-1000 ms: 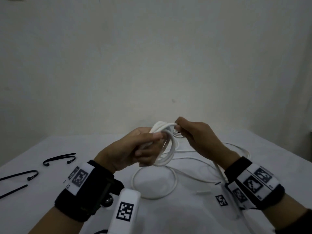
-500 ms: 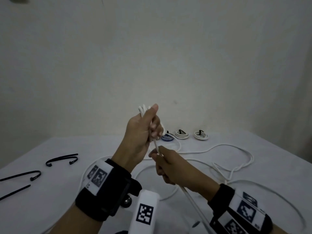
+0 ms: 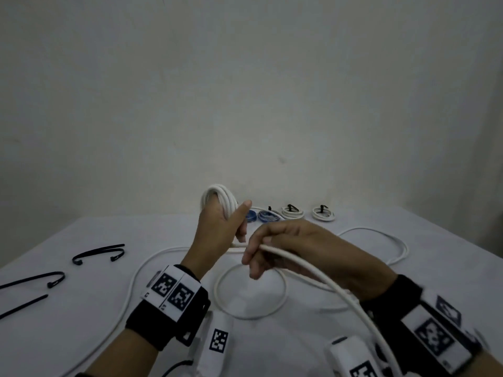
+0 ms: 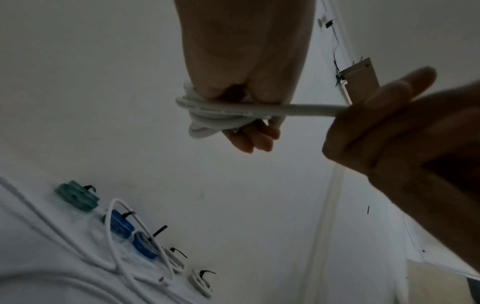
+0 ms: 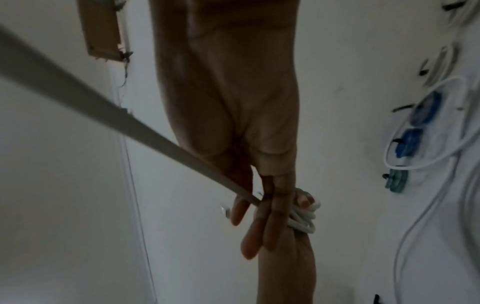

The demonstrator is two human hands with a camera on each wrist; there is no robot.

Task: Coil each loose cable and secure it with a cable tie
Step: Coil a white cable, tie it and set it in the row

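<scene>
My left hand (image 3: 221, 227) is raised above the table, its fingers curled through a small coil of white cable (image 3: 220, 198); the wrap round the fingers shows in the left wrist view (image 4: 218, 115). Just to its right, my right hand (image 3: 275, 251) pinches the free strand of the same cable (image 3: 321, 278), which runs taut toward the lower right. In the right wrist view the strand (image 5: 109, 111) passes between my right fingers (image 5: 270, 207) to the coil (image 5: 305, 219). The rest of the cable lies in loose loops on the table (image 3: 250, 317).
Three black cable ties (image 3: 98, 251) (image 3: 51, 277) (image 3: 24, 306) lie on the white table at the left. Finished coils, each tied, stand in a row at the back: blue ones (image 3: 268, 215) and white ones (image 3: 292, 212) (image 3: 323, 214). A wall rises behind the table.
My left hand stays raised with the coil. The right hand has come up from below it to its right side, carrying the strand across.
</scene>
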